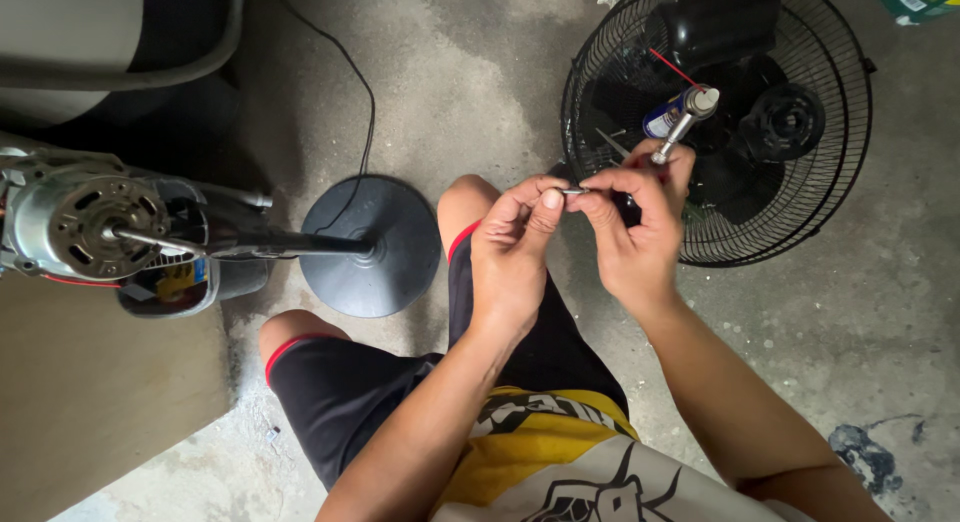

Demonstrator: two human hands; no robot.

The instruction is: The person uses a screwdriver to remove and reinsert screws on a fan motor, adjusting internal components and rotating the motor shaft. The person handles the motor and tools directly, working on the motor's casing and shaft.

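- Both hands met over the knee, with a small metal pin (573,192) pinched between them.
- Left hand (515,247) gripped the pin's left end with thumb and fingertips; right hand (635,232) pinched the other end, so neither was nearer.
- The pin's long axis ran pretty much sideways, hand to hand.
- Right hand also clutched a screwdriver (683,122), its shaft poking up and away over the fan guard (850,152).
- Fan motor (90,227) sat well off to the left.

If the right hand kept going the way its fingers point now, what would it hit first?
The right hand points toward the left hand; their fingertips already meet around a small metal piece. Going on, it would press that piece into the left hand's fingertips first.
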